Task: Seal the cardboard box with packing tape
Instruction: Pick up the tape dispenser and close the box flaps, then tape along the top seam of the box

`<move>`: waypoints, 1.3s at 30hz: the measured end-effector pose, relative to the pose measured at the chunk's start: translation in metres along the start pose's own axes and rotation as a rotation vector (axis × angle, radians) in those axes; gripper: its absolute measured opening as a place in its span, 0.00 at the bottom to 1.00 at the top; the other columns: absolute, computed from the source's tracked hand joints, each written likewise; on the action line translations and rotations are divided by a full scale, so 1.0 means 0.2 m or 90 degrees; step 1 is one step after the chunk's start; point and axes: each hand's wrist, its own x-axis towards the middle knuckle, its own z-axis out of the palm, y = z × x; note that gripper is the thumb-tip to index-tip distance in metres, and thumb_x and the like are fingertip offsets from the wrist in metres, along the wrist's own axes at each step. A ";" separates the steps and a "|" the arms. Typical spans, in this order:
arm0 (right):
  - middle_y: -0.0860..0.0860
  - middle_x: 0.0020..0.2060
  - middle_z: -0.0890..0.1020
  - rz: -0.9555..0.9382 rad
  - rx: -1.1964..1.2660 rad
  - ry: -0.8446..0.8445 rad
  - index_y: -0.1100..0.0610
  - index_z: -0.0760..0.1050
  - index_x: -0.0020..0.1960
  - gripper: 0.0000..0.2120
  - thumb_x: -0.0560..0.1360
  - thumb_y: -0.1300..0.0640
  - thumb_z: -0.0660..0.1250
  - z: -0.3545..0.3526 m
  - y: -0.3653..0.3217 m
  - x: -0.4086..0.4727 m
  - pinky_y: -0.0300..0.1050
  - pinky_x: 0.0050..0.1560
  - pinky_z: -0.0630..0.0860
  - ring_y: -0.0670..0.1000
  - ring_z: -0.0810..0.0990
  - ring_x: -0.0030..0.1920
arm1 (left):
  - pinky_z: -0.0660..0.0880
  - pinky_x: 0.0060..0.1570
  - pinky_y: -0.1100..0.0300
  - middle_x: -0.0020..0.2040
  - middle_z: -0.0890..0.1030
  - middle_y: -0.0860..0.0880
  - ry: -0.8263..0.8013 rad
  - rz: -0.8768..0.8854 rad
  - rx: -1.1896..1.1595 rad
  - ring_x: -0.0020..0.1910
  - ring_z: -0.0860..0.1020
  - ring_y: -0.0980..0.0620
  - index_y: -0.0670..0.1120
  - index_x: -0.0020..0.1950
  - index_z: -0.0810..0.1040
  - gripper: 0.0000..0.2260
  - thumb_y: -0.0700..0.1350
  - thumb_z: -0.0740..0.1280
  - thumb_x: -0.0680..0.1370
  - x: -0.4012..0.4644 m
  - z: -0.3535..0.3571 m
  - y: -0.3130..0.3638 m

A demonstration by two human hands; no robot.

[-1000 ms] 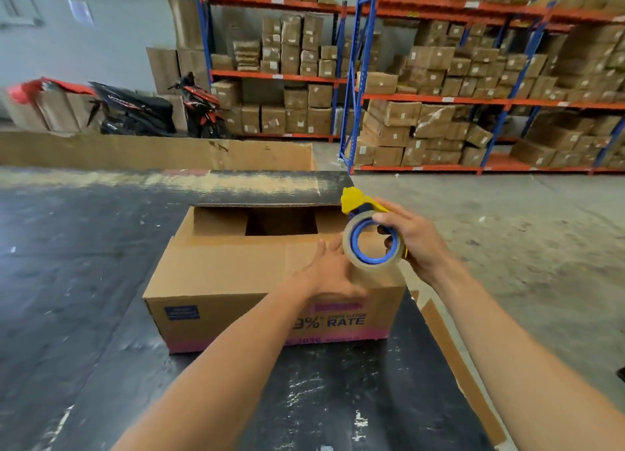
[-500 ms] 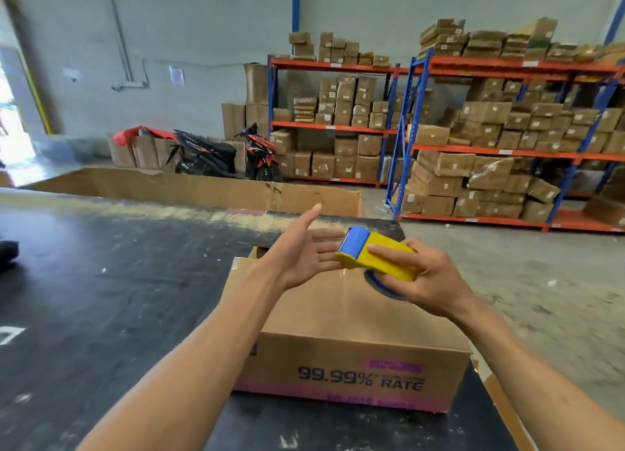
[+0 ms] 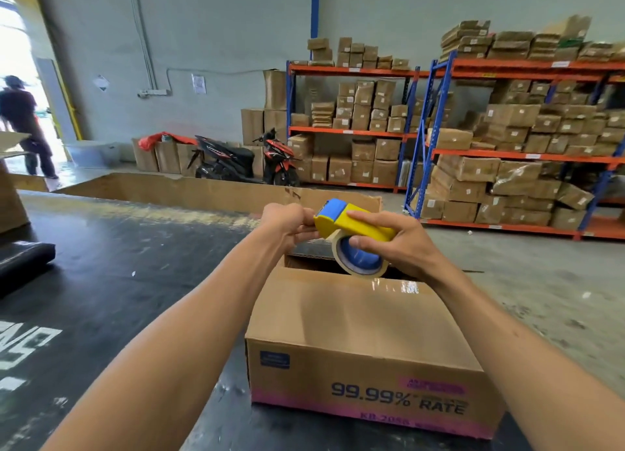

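— Where's the tape?
— My right hand [image 3: 402,244] grips the tape dispenser [image 3: 355,234] over the cardboard box [image 3: 355,332], at twelve o'clock.
— The left?
— My left hand [image 3: 287,224] pinches its front end.

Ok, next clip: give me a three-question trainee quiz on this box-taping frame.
1. True or false: the tape dispenser is lying flat on the cardboard box.
2. Which hand grips the dispenser's body? A) right hand B) left hand C) neither
3. Fill in: the box's far side, under the tape roll, is still ____.

Key:
1. False; it is held up above the box.
2. A; the left hand's fingers meet the blue front end.
3. Open; a dark gap shows there.
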 end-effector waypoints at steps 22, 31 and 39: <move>0.36 0.49 0.84 0.106 0.003 -0.304 0.35 0.84 0.53 0.15 0.69 0.49 0.78 0.34 0.37 0.37 0.37 0.45 0.74 0.44 0.80 0.50 | 0.83 0.39 0.49 0.40 0.82 0.33 0.216 -0.100 0.002 0.37 0.84 0.41 0.34 0.40 0.74 0.08 0.23 0.61 0.74 0.30 -0.51 -0.39; 0.36 0.50 0.82 0.047 -0.098 -0.339 0.36 0.84 0.55 0.16 0.69 0.47 0.78 0.34 0.33 0.39 0.41 0.48 0.76 0.45 0.79 0.50 | 0.82 0.29 0.56 0.38 0.82 0.35 0.275 -0.072 -0.013 0.31 0.83 0.44 0.33 0.38 0.75 0.08 0.25 0.61 0.74 0.26 -0.48 -0.50; 0.47 0.43 0.80 -0.004 -0.134 -0.263 0.29 0.80 0.56 0.17 0.67 0.38 0.74 0.33 0.40 0.34 0.44 0.42 0.73 0.50 0.76 0.44 | 0.81 0.51 0.50 0.44 0.86 0.46 0.468 0.032 -0.081 0.46 0.84 0.46 0.45 0.49 0.82 0.14 0.37 0.68 0.64 0.35 -0.30 -0.71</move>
